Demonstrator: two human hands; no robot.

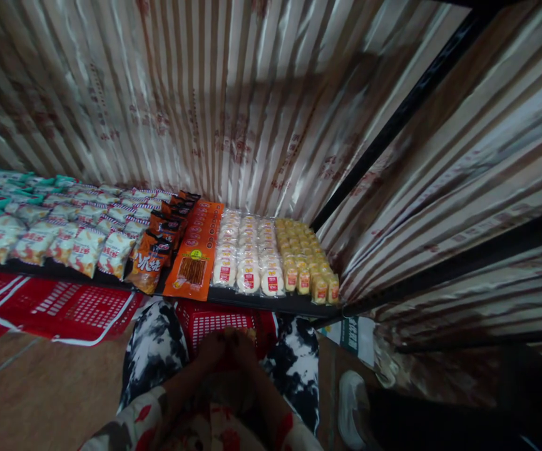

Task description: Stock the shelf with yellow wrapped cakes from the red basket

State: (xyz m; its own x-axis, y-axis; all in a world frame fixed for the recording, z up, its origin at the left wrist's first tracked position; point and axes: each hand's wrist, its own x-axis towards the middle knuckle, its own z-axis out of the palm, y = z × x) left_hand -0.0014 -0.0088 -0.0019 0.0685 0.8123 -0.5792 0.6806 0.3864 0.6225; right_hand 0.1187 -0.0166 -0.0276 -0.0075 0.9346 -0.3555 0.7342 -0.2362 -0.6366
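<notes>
- My sleeves, white with a red pattern, lie nearest the camera at the bottom edge; both forearms run forward from them and meet low in the middle.
- My left hand (214, 351) and my right hand (243, 347) are pressed together between my knees, touching each other. The picture is too dark there to tell whether they are clenched or grip anything.
- My knees, in black-and-white patterned trousers (156, 347), stand either side of the hands: I judge that I am crouching to reach a low level.
- A red plastic basket (214, 319) sits just beyond my hands, under the front edge of the shelf (252, 302).
- On the shelf, snack packets lie flat in rows running near to far, sorted by kind, probably so each kind is easily picked: pale buns (247, 250) straight ahead, yellow cakes (306, 257) to their right, an orange packet (196, 263) to their left, chip bags (83, 244) further left.
- Flattened red crates (64, 307) rest on the floor at the left.
- A striped curtain (205, 94) hangs behind the shelf.
</notes>
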